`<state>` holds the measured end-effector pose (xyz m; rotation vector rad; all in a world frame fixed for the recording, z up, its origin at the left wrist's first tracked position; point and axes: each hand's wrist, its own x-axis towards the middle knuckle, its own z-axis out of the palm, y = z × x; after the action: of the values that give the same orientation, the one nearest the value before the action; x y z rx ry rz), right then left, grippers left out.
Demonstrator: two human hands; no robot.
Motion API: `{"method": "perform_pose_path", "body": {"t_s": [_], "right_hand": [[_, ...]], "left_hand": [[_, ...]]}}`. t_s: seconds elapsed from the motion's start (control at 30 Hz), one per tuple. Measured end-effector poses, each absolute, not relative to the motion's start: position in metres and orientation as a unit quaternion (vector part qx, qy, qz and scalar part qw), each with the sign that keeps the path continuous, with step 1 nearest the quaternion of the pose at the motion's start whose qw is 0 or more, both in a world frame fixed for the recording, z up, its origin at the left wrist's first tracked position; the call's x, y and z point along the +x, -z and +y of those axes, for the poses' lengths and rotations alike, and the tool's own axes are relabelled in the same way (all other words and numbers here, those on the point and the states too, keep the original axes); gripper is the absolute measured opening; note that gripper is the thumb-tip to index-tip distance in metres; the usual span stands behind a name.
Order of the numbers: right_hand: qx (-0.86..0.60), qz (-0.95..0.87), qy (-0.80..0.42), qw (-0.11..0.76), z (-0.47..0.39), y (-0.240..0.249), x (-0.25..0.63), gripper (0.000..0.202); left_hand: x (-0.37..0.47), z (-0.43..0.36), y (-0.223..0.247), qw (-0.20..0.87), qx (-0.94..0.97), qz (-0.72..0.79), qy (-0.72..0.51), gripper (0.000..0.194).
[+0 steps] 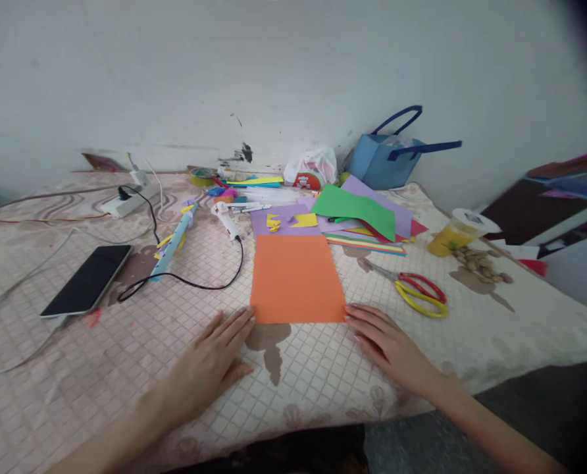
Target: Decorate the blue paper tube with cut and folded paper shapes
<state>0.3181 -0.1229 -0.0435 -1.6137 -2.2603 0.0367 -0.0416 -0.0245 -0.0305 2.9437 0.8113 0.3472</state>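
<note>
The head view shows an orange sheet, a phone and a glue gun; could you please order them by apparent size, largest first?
1. Orange sheet
2. Phone
3. Glue gun, cord not counted

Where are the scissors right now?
In the head view, the scissors lie on the right, between the orange paper and the brown pile, just beyond the right hand.

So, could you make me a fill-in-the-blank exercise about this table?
The left hand and right hand rest at the near corners of the flat ____ paper sheet.
The metal-bladed scissors have loop handles coloured red and ____.
The flat black-screened phone lies to the person's ____.
Missing words: orange; yellow; left.
</note>
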Motion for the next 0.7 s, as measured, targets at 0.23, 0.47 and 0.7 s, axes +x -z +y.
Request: {"method": "perform_pose_path", "body": {"t_s": [0.23,0.47,0.7], "right_hand": [[-0.671,-0.716,0.081,0.176,-0.09,0.018,0.384,0.024],[-0.758,-0.644,0.034,0.101,-0.079,0.018,0.471,0.026],[-0.759,-0.636,-0.04,0.135,-0.077,0.027,0.486,0.026]], "left_hand": [[-0.034,0.001,0.024,0.061,0.933,0.307,-0.176,0.046],[-0.016,0.026,0.02,0.175,0.891,0.357,-0.219,0.03],[-0.006,0.037,0.021,0.256,0.864,0.364,-0.237,0.027]]}}
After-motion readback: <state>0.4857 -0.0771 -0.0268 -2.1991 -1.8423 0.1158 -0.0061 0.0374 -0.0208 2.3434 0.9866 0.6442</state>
